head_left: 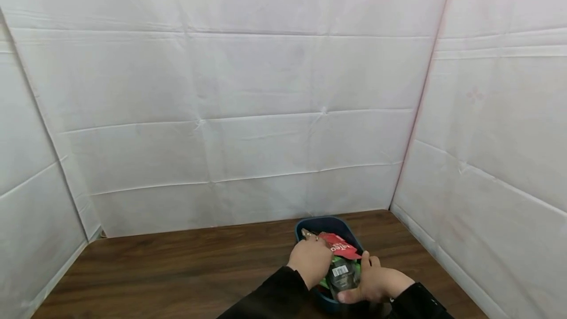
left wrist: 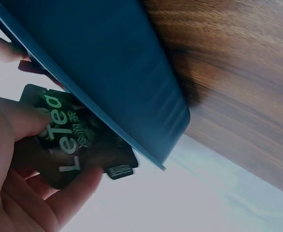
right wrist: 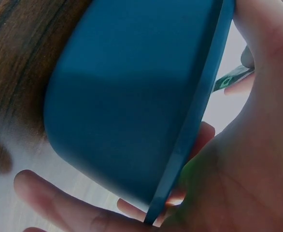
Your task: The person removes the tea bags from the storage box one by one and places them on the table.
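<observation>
On one wooden desk [head_left: 199, 267]: one blue bin [left wrist: 120, 72], one red packet [head_left: 340, 246] and one barcoded packet [head_left: 341, 278] inside; left hand [head_left: 311, 259] pinches one dark LeTea packet [left wrist: 91, 140] at the bin's edge; right hand [head_left: 376, 281] at the bin, cannot tell whether its fingers grasp

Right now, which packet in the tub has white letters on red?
The red packet, just right of the left hand in the head view. The dark packet nearer the right hand's thumb shows a barcode.
</observation>
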The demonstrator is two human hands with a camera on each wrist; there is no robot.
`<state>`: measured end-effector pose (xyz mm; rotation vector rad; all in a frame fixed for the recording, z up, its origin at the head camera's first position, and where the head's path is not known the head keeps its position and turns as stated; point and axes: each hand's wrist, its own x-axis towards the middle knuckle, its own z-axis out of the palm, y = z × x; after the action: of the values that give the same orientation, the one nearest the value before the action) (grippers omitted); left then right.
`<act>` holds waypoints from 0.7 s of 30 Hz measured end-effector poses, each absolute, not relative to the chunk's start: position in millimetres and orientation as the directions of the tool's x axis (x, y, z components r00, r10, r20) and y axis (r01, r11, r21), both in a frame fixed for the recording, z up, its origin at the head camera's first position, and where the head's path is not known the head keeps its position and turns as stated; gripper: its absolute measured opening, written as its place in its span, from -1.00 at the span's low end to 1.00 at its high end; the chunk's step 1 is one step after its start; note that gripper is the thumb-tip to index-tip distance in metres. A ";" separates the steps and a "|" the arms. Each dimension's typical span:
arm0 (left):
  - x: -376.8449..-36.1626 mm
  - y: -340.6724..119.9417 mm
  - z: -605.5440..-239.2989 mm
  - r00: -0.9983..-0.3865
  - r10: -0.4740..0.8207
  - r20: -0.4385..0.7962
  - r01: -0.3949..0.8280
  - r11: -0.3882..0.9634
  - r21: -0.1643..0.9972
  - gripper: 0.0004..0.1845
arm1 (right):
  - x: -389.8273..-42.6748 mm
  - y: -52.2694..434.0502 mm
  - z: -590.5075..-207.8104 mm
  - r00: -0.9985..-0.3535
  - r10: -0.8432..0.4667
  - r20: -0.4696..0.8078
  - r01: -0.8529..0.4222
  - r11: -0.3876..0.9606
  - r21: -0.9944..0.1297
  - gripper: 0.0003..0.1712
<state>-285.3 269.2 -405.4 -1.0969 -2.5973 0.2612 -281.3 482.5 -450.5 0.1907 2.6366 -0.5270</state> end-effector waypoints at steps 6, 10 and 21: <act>-288.4 260.8 -401.0 -0.632 0.747 0.206 0.684 0.663 -0.306 -0.85 | -282.2 483.3 -453.1 -0.891 0.065 -0.450 0.233 0.915 -0.329 0.80; -291.1 253.5 -403.1 -0.596 0.757 0.269 0.672 0.653 -0.350 -0.83 | -284.2 485.2 -455.0 -0.892 0.056 -0.449 0.229 0.912 -0.341 0.79; -294.6 234.8 -393.0 -0.612 0.737 0.285 0.677 0.676 -0.293 -0.65 | -290.1 493.0 -457.8 -0.889 0.062 -0.453 0.252 0.893 -0.373 0.82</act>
<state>-294.6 234.8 -393.0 -1.1082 -2.5086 0.2188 -290.1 493.0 -457.8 0.2291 2.6209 -0.5970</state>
